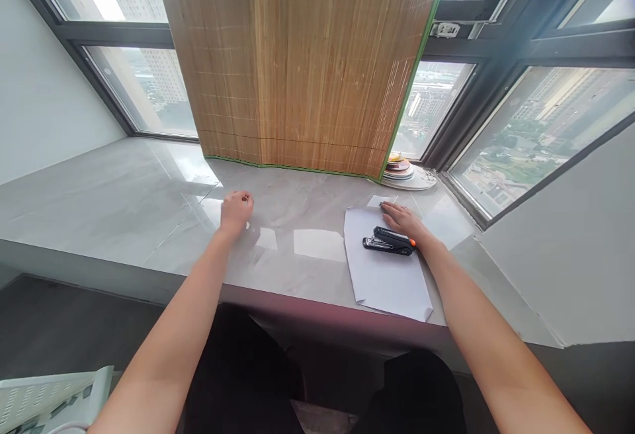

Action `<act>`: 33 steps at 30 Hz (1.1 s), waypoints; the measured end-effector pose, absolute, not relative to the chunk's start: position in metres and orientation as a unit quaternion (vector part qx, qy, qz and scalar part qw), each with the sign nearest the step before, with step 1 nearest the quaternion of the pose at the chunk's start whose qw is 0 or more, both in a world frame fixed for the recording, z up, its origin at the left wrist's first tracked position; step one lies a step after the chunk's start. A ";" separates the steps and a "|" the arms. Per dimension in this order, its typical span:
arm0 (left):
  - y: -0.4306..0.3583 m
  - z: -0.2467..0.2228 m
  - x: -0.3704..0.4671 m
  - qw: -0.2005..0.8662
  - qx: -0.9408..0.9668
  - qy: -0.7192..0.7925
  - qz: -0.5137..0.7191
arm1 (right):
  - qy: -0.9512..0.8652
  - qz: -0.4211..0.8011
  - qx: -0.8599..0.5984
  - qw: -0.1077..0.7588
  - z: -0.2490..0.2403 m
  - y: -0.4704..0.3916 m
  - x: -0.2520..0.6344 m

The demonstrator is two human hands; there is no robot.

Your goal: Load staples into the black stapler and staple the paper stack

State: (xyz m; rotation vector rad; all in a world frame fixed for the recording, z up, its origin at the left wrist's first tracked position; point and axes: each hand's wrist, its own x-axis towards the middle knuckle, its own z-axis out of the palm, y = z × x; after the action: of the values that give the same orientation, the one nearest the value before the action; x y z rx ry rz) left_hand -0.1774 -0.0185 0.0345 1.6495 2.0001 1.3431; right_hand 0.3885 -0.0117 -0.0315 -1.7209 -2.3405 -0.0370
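Left hand (237,212) curled nearly closed above the pale windowsill (292,204); can't tell whether I pinch anything. Right hand (399,218) palm down, fingers stretched, at the far edge of the white paper (389,282); small dark bit at the fingertips, unclear. Black stapler (388,241) on the paper, just beside my right wrist. Bamboo blind (317,63) hangs beyond.

Stapler (390,241): black, orange spot at one end. Paper (387,282): plain white. Blind (317,63): brown, fine vertical streaks, thin dark cross-lines — edging (422,50) green. Sill (124,202): pale grey, faintly mottled. Window frame (119,35): dark grey. Wall (44,83): white. Trousers (238,368): black. Floor (74,321): dark grey.
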 end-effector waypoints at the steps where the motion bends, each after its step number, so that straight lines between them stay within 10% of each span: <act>1: -0.025 0.034 -0.195 0.063 0.560 0.719 0.407 | -0.796 -0.011 -0.595 0.109 -0.033 -0.011 0.386; 7: -0.052 0.017 -0.252 0.037 0.534 0.827 0.172 | -0.772 -0.022 -0.628 0.091 -0.036 -0.009 0.368; 33: -0.053 0.017 -0.244 0.010 0.542 0.831 0.124 | -0.811 0.131 -0.530 0.212 0.003 0.048 0.021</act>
State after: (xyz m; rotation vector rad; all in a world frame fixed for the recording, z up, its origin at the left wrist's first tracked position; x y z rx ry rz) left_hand -0.2439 -0.0529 0.0167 1.6900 2.5946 0.3880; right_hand 0.0209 0.0476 0.0032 -1.4710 -2.2530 0.3629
